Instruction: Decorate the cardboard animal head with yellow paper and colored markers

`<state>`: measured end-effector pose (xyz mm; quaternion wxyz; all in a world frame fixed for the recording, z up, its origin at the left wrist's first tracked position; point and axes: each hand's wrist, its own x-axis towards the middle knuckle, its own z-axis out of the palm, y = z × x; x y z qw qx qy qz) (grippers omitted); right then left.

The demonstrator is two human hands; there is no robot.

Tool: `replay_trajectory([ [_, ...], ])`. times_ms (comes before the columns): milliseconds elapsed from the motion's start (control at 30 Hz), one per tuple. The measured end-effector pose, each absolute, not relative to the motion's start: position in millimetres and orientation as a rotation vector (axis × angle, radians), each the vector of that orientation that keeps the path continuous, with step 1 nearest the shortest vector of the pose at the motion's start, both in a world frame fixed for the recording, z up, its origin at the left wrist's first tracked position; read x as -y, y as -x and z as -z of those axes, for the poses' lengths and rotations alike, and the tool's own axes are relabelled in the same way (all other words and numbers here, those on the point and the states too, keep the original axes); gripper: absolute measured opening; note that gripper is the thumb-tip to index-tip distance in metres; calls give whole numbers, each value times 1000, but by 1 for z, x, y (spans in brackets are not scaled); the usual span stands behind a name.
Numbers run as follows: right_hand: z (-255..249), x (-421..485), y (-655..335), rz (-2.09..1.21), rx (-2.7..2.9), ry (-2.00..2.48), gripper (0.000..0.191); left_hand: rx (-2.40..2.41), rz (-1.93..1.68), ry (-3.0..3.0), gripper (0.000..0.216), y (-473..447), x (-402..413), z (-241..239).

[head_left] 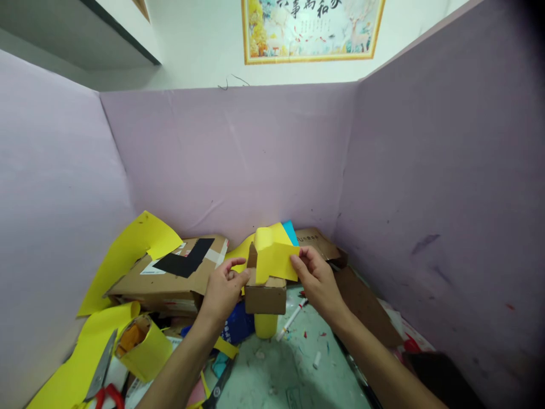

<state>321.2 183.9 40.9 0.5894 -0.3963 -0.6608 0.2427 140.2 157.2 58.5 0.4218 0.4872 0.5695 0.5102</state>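
A small brown cardboard box (265, 300) is in the middle of the head view, above a yellow cylinder (266, 326). A cut piece of yellow paper (279, 261) lies over the box's top, with a strip standing up at the back. My right hand (317, 279) pinches the right edge of this paper between thumb and fingers. At the box's upper left edge is my left hand (225, 288), its fingers curled and its thumb against the cardboard. Part of its grip is hidden.
On the left lie a large cardboard box (170, 289), yellow sheets (114, 267), a yellow-wrapped tube (147, 352) and red-handled scissors (102, 369). A white marker (292, 319) rests on the green tabletop (293, 363). Purple panels (238, 153) enclose the back and sides.
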Motion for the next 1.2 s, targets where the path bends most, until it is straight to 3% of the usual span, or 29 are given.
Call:
replay_trajectory([
  [200, -39, -168, -329, -149, 1499, 806, 6, -1399, -1236, -1272, 16, -149, -156, -56],
  [367, -19, -153, -335, 54, 1734, 498, 23, -1354, -1253, -1253, 19, -151, -151, -54],
  [500, -6, -143, -330, 30, 1389, 639, 28, -1330, -1273, -1237, 24, -151, -149, -53],
  [667, -58, -145, -303, 45, 1389, 769, 19, -1314, -1295, -1230, 10, -154, -150, -50],
  [767, -94, -151, -283, 79, 1390, 660, 16, -1278, -1319, -1222, 10, -156, -151, -49],
  [833, -100, -154, -279, 106, 1399, 583, 19, -1248, -1328, -1212, 22, -156, -151, -49],
  [933, -81, -154, -290, 211, 1616, 452, 25, -1235, -1342, -1195, 43, -156, -150, -50],
  [1200, -26, -141, -335, 300, 1781, 566, 36, -1288, -1333, -1188, 54, -154, -148, -52],
])
